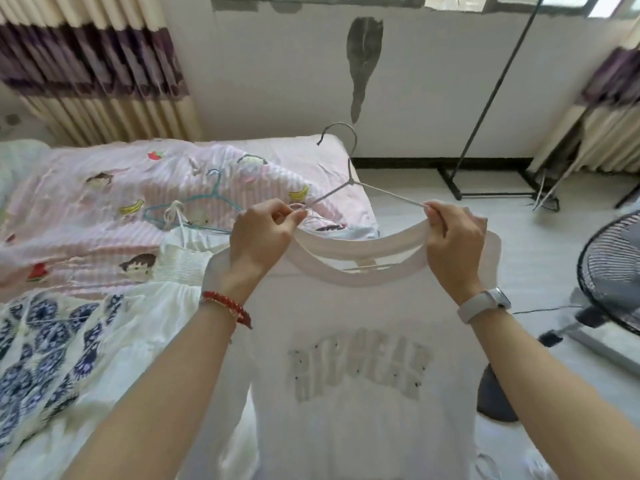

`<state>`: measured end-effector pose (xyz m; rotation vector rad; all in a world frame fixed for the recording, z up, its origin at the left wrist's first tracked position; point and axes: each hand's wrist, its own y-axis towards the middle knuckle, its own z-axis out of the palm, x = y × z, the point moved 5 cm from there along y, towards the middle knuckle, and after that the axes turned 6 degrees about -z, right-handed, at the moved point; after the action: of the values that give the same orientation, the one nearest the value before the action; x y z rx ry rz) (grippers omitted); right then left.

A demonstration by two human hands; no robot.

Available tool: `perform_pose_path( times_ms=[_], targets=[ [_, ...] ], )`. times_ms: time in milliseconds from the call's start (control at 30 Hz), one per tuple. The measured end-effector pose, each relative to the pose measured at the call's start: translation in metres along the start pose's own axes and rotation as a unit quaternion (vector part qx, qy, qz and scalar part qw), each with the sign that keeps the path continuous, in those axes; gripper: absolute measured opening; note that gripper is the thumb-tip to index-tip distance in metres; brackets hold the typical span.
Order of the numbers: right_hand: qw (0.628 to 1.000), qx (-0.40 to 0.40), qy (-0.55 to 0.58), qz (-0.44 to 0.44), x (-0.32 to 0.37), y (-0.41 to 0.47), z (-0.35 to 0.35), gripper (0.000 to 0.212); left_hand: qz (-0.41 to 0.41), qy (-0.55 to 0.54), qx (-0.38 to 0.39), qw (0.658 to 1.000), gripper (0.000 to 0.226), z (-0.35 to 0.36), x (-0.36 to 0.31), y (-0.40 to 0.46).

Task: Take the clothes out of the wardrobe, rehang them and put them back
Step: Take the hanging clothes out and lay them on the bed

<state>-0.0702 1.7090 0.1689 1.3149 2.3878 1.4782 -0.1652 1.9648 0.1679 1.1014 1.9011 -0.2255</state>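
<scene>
On the bed (284,150), at left, a white dress (166,292) and a blue hanger (194,209) are lying. The left hand (263,233) is pinching the T-shirt (346,393) collar against the grey hanger (349,174), fingers closed on both. The hanger's long axis is running left to right between the hands, hook pointing away. The right hand (453,240) is gripping the collar and the other hanger arm. Both hands are equally near; the shoulders likely need seating next.

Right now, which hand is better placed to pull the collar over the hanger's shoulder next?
Left, probably. The left hand pinches the T-shirt collar right where the hanger arm is still outside it. The right hand grips collar and hanger arm together, steadying that side.
</scene>
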Motion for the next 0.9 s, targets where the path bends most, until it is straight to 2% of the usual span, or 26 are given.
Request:
perform_pose_path(
  times_ms=[300,400,467,567,667,800,900],
  targets=[
    [0.986,0.148,0.024,0.070,-0.128,0.064,0.215,0.021,-0.117,0.088,0.012,0.989,0.026,0.146,0.083,0.145],
    [0.979,0.199,0.025,0.042,-0.154,0.066,0.271,0.020,-0.133,0.073,0.047,0.987,0.022,0.184,0.126,0.158],
    [0.976,0.214,0.008,0.023,-0.171,0.074,0.303,0.020,-0.134,0.096,0.067,0.984,0.036,0.203,0.159,0.153],
    [0.970,0.242,-0.014,0.032,-0.199,0.079,0.349,0.021,-0.185,0.209,0.149,0.949,0.062,0.227,0.217,0.124],
    [0.948,0.313,-0.023,0.058,-0.217,0.056,0.397,0.021,-0.233,0.290,0.236,0.898,0.075,0.250,0.268,0.084],
    [0.888,0.448,-0.068,0.079,-0.221,-0.008,0.443,0.034,-0.267,0.336,0.327,0.842,0.073,0.270,0.312,0.044],
    [0.853,0.501,-0.112,0.090,-0.218,-0.035,0.454,0.051,-0.253,0.372,0.361,0.817,0.069,0.274,0.327,0.035]
  ],
)
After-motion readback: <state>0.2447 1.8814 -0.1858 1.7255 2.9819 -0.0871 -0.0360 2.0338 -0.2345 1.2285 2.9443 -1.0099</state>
